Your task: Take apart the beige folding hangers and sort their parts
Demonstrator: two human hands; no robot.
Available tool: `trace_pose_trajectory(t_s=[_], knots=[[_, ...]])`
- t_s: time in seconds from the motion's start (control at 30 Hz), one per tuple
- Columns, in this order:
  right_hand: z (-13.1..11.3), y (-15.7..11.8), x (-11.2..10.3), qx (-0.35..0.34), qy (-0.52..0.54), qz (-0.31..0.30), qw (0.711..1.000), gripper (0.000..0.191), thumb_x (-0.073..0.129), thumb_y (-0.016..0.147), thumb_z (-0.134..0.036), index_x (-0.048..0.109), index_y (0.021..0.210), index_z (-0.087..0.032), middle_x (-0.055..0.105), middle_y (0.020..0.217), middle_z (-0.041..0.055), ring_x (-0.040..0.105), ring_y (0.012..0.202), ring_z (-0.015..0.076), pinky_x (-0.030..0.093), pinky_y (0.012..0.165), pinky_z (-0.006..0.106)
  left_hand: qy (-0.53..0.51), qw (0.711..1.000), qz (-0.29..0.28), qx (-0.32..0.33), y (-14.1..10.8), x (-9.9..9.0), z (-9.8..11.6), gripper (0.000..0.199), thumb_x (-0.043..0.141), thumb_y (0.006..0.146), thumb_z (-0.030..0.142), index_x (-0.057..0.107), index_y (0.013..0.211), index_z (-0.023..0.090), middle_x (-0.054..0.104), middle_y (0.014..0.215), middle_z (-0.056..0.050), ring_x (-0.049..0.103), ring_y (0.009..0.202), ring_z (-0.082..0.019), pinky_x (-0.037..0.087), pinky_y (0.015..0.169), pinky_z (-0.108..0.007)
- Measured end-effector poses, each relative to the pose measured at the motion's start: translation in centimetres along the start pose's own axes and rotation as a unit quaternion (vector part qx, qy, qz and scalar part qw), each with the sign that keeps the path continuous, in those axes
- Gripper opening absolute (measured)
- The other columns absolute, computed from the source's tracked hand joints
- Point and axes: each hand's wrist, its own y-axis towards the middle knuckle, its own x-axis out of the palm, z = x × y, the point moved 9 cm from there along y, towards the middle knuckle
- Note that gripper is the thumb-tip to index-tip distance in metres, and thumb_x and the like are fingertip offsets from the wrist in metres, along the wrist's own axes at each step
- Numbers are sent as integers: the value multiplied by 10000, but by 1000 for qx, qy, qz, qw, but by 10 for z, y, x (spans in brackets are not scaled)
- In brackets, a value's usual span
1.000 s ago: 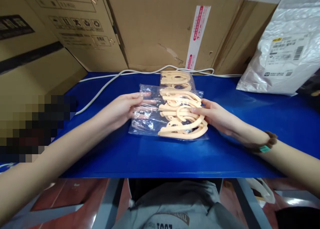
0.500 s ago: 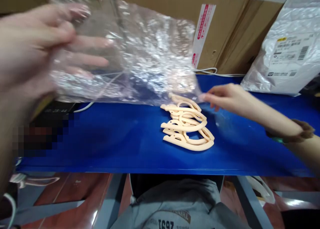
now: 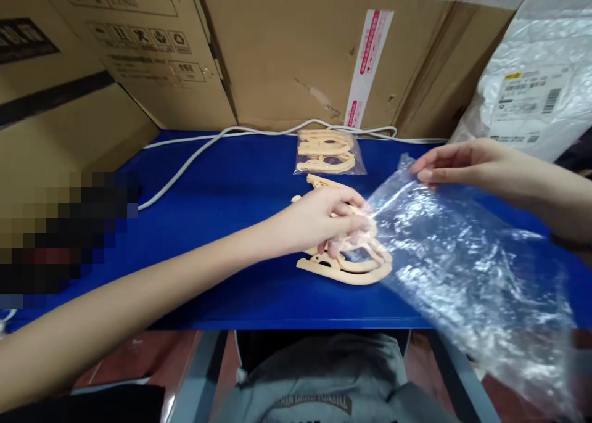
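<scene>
A clear plastic bag [image 3: 444, 244] stretches between my hands and hangs down past the table's front edge on the right. My left hand [image 3: 330, 222] has its fingers closed on one edge of the bag. Directly beneath it lie several beige folding clothes hangers [image 3: 356, 276], partly covered by the hand. Farther right, my right hand [image 3: 456, 161] pinches the bag's upper corner between thumb and fingers. Behind the loose hangers, a flat clear packet [image 3: 326, 151] with more beige hangers inside rests on the table.
The blue tabletop [image 3: 208, 225] is backed by cardboard boxes [image 3: 277, 59]. A white cable [image 3: 198, 151] runs along their base. On the right stands a white mailing bag [image 3: 522, 71] with a label. At the left edge sits a dark, pixelated object [image 3: 69, 232].
My left hand has come down from the upper left to above the hangers. The bag has swung to the right side, uncovering the packet and boxes behind. My right hand has moved slightly right.
</scene>
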Motion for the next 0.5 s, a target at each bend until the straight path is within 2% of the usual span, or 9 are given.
trace_pose_trajectory(t_s=[0.07, 0.13, 0.23, 0.3, 0.37, 0.43, 0.5], knots=[[31, 0, -25, 59, -37, -7, 998, 162, 728, 880, -238, 778, 1034, -235, 760, 870, 42, 672, 772, 148, 522, 795, 310, 22, 1000, -14, -5, -8, 0, -1, 205, 648, 927, 273, 652, 1087, 144, 649, 681, 18, 503, 432, -63, 379, 401, -159], [61, 0, -52, 102, -122, -32, 987, 183, 648, 938, -170, 773, 1053, -239, 772, 1054, 65, 693, 922, 171, 496, 933, 338, 51, 999, 15, 10, -11, -15, 1, 223, 657, 919, 294, 671, 1086, 147, 642, 658, 19, 490, 441, -65, 361, 412, -168], [104, 5, -99, 123, -276, -30, 953, 216, 586, 938, -93, 762, 988, -208, 756, 1142, 94, 677, 1073, 228, 449, 1043, 377, 154, 978, 138, 35, -2, -64, 5, 221, 607, 939, 322, 674, 1056, 148, 660, 681, -6, 530, 495, -102, 411, 501, -224], [131, 9, -122, 129, -361, -18, 923, 191, 558, 926, -102, 728, 934, -188, 751, 1117, 122, 681, 1063, 257, 463, 1026, 380, 275, 927, 250, 41, 8, -103, 7, 258, 563, 966, 378, 677, 1054, 164, 706, 782, -49, 636, 668, -178, 471, 650, -293], [150, 11, -134, 118, -442, -8, 889, 187, 549, 894, -137, 708, 969, -202, 742, 1122, 129, 681, 1065, 285, 484, 992, 384, 353, 877, 325, -19, 21, -138, -3, 282, 581, 951, 431, 688, 1034, 183, 730, 954, -103, 675, 963, -289, 484, 863, -388], [155, 9, -131, 80, -513, -4, 855, 240, 528, 886, -189, 695, 1057, -213, 721, 1173, 137, 672, 1064, 306, 488, 963, 400, 343, 866, 360, -53, 36, -161, -15, 303, 642, 905, 447, 678, 986, 157, 712, 1072, -173, 610, 1161, -384, 439, 987, -469], [149, 2, -119, 37, -566, -1, 824, 317, 500, 887, -214, 672, 1152, -186, 698, 1211, 181, 651, 1070, 324, 478, 952, 410, 318, 867, 379, -65, 50, -175, -25, 300, 675, 867, 461, 656, 857, 162, 693, 1118, -198, 542, 1264, -420, 415, 1035, -480]])
